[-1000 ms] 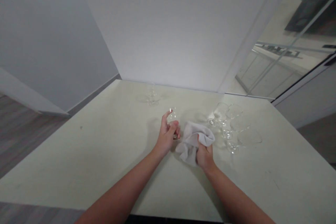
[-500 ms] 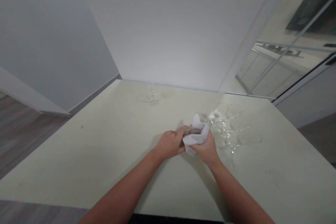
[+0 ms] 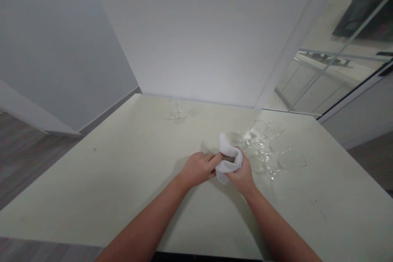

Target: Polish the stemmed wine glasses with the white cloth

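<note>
Above the table's middle, both my hands are together around a white cloth (image 3: 229, 167). My right hand (image 3: 243, 177) is closed on the cloth, which wraps around a see-through glass (image 3: 228, 158); only a small part of the glass shows in the cloth's opening. On the other side my left hand (image 3: 199, 168) is closed on the glass, its fingertips reaching the cloth's edge. The stem and base are hidden by the fingers and cloth. Just right of my hands stands a group of several clear stemmed glasses (image 3: 258, 129).
A single clear stemmed glass (image 3: 177, 108) stands upright near the back edge of the pale table (image 3: 101, 184). A white wall (image 3: 196, 37) rises behind the table. A glass-paned door or partition (image 3: 319, 77) is at the back right.
The cloth's upper corner has shifted left. My left fingers have moved slightly toward the cloth and cover more of the glass. The standing glasses stay put.
</note>
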Demonstrator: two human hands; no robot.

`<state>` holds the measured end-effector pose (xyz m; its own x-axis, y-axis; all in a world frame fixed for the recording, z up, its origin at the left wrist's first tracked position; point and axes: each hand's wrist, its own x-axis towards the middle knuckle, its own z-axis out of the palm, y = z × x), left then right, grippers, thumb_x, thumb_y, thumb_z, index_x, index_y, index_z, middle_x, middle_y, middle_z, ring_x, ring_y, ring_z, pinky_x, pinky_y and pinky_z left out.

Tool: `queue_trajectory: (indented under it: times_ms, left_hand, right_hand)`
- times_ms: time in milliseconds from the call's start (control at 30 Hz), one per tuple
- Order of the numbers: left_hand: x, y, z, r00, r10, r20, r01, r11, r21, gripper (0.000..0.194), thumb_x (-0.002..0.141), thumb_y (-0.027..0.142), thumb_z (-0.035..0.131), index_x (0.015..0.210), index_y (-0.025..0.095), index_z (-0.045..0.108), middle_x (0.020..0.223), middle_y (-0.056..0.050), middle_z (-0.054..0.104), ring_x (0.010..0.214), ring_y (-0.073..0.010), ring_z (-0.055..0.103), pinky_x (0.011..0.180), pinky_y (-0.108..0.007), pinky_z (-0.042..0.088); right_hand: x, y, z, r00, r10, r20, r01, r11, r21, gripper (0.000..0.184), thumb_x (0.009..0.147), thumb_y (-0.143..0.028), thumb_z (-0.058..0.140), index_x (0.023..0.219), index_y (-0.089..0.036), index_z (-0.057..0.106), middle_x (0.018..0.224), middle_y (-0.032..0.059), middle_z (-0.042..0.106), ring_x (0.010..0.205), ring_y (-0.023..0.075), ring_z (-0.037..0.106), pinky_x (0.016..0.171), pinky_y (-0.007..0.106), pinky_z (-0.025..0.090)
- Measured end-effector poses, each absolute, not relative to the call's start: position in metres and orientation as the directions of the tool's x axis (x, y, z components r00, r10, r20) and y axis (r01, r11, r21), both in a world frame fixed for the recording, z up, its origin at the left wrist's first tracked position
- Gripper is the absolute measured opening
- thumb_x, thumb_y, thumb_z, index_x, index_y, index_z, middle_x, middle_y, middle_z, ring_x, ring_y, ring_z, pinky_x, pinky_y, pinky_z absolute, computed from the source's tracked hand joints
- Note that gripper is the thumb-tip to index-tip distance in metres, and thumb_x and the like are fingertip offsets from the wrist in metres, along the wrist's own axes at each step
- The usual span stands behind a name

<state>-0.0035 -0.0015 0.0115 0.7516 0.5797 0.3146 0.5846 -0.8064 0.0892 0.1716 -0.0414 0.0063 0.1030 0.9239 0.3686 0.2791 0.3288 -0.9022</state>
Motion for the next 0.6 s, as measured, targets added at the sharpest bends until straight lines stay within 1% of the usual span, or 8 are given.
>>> queue_trajectory:
  times_ms: [67, 133, 200, 300, 367, 433, 500, 600]
  left_hand:
    - [-0.004, -0.002, 0.011, 0.759, 0.567, 0.319, 0.571, -0.816, 0.091, 0.042, 0.084, 0.023, 0.058, 0.126, 0.018, 0.053, 0.094, -0.011, 0.071, 0.079, -0.0242, 0.066, 0.067, -0.031, 0.045]
    - [-0.004, -0.001, 0.012, 0.76, 0.566, 0.321, 0.567, -0.818, 0.1, 0.042, 0.085, 0.024, 0.057, 0.126, 0.018, 0.053, 0.093, -0.011, 0.071, 0.079, -0.0237, 0.066, 0.067, -0.031, 0.043]
    - [-0.004, -0.001, 0.012, 0.745, 0.582, 0.326, 0.58, -0.807, 0.115, 0.038, 0.086, 0.026, 0.057, 0.123, 0.019, 0.055, 0.092, -0.011, 0.071, 0.077, -0.023, 0.065, 0.066, -0.03, 0.042]
    - [-0.005, 0.001, 0.011, 0.705, 0.628, 0.329, 0.621, -0.771, 0.141, 0.025, 0.085, 0.028, 0.06, 0.108, 0.019, 0.061, 0.086, -0.009, 0.071, 0.073, -0.0222, 0.064, 0.064, -0.029, 0.04]
    - [-0.005, 0.002, 0.009, 0.685, 0.656, 0.318, 0.638, -0.75, 0.173, 0.014, 0.084, 0.026, 0.06, 0.097, 0.02, 0.062, 0.08, -0.007, 0.07, 0.07, -0.0215, 0.063, 0.063, -0.029, 0.039]
    - [-0.005, 0.004, 0.006, 0.676, 0.671, 0.305, 0.635, -0.74, 0.22, 0.007, 0.084, 0.022, 0.059, 0.09, 0.02, 0.062, 0.077, -0.006, 0.069, 0.069, -0.021, 0.063, 0.063, -0.028, 0.038]
    - [-0.004, 0.005, 0.005, 0.665, 0.686, 0.294, 0.631, -0.727, 0.268, 0.006, 0.084, 0.02, 0.058, 0.088, 0.02, 0.063, 0.076, -0.006, 0.069, 0.069, -0.0206, 0.062, 0.063, -0.027, 0.038]
    - [-0.003, 0.005, 0.006, 0.644, 0.721, 0.258, 0.632, -0.69, 0.353, 0.012, 0.082, 0.019, 0.059, 0.092, 0.021, 0.065, 0.079, -0.005, 0.07, 0.07, -0.0197, 0.062, 0.063, -0.026, 0.038]
  right_hand:
    - [0.173, -0.04, 0.003, 0.092, 0.957, 0.275, 0.174, 0.256, -0.951, 0.04, 0.065, -0.026, 0.076, 0.099, -0.016, 0.058, 0.086, 0.002, 0.065, 0.073, 0.0159, 0.059, 0.066, 0.027, 0.05]
    - [0.174, -0.038, -0.001, 0.073, 0.977, 0.199, 0.116, 0.189, -0.975, 0.04, 0.065, -0.027, 0.076, 0.099, -0.015, 0.059, 0.086, 0.0031, 0.067, 0.073, 0.0162, 0.06, 0.066, 0.027, 0.051]
    - [0.174, -0.038, -0.001, 0.061, 0.98, 0.188, 0.103, 0.181, -0.978, 0.039, 0.066, -0.028, 0.076, 0.099, -0.015, 0.059, 0.086, 0.0032, 0.066, 0.073, 0.0164, 0.06, 0.066, 0.027, 0.051]
    - [0.173, -0.041, 0.004, 0.044, 0.947, 0.319, 0.194, 0.305, -0.932, 0.043, 0.064, -0.028, 0.078, 0.099, -0.018, 0.057, 0.085, 0.0009, 0.062, 0.074, 0.0154, 0.058, 0.066, 0.026, 0.05]
    - [0.173, -0.044, 0.009, -0.003, 0.897, 0.442, 0.304, 0.422, -0.854, 0.045, 0.063, -0.027, 0.079, 0.101, -0.019, 0.057, 0.089, 0.0014, 0.06, 0.077, 0.0159, 0.057, 0.068, 0.027, 0.049]
    - [0.173, -0.046, 0.013, -0.054, 0.843, 0.535, 0.392, 0.51, -0.766, 0.043, 0.065, -0.026, 0.078, 0.102, -0.019, 0.058, 0.094, 0.0035, 0.059, 0.082, 0.0175, 0.058, 0.073, 0.028, 0.05]
    - [0.174, -0.047, 0.014, -0.08, 0.803, 0.591, 0.437, 0.561, -0.703, 0.04, 0.068, -0.025, 0.075, 0.104, -0.02, 0.058, 0.097, 0.0055, 0.059, 0.085, 0.019, 0.059, 0.075, 0.03, 0.052]
    - [0.176, -0.046, 0.014, -0.101, 0.744, 0.66, 0.478, 0.618, -0.624, 0.042, 0.071, -0.025, 0.073, 0.11, -0.02, 0.059, 0.099, 0.0085, 0.06, 0.088, 0.0213, 0.06, 0.076, 0.033, 0.053]
